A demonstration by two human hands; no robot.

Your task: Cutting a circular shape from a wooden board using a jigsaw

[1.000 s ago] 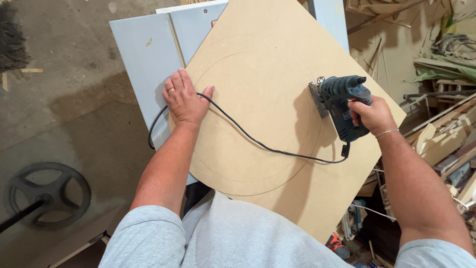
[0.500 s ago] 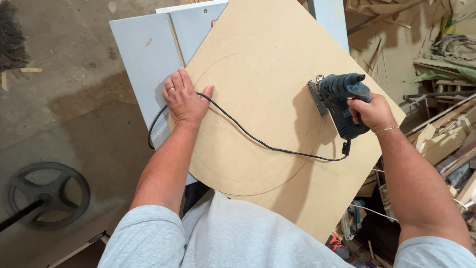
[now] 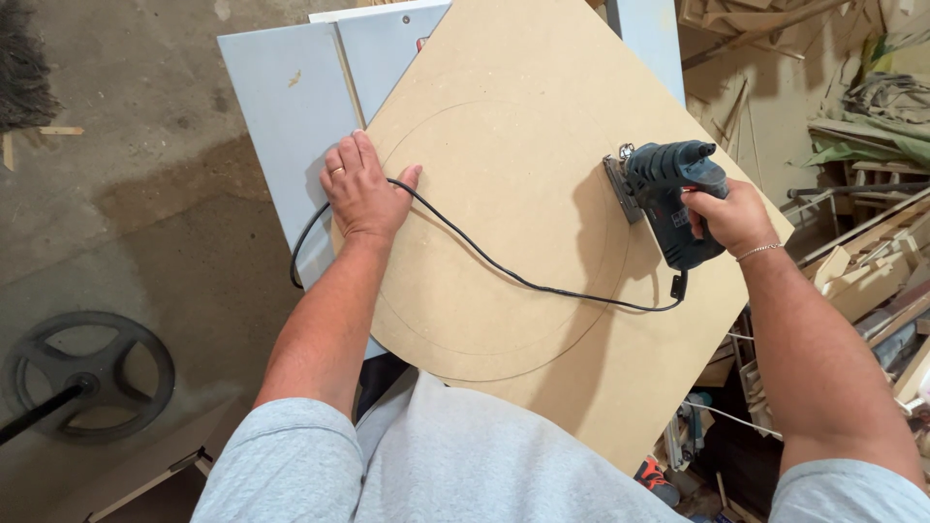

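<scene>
the big brown board [image 3: 542, 194] stays flat on the grey table [image 3: 281, 116], with a circle drawn on it. the dark blue saw [image 3: 668, 194] has hardly moved and sits on the circle line at the board's right side, so cutting is only creeping along. the right hand [image 3: 731, 218] still grips the saw, and the left hand [image 3: 363, 189] stays spread flat on the board's left edge, over the black cord [image 3: 504, 271].

We see the board [image 3: 523, 194] lying on the table [image 3: 281, 107], with the jigsaw [image 3: 668, 199] on it at three o'clock. Its cord [image 3: 504, 271] runs across the board to nine o'clock. A wheel [image 3: 87, 378] lies on the floor [image 3: 126, 232] at eight o'clock.
</scene>
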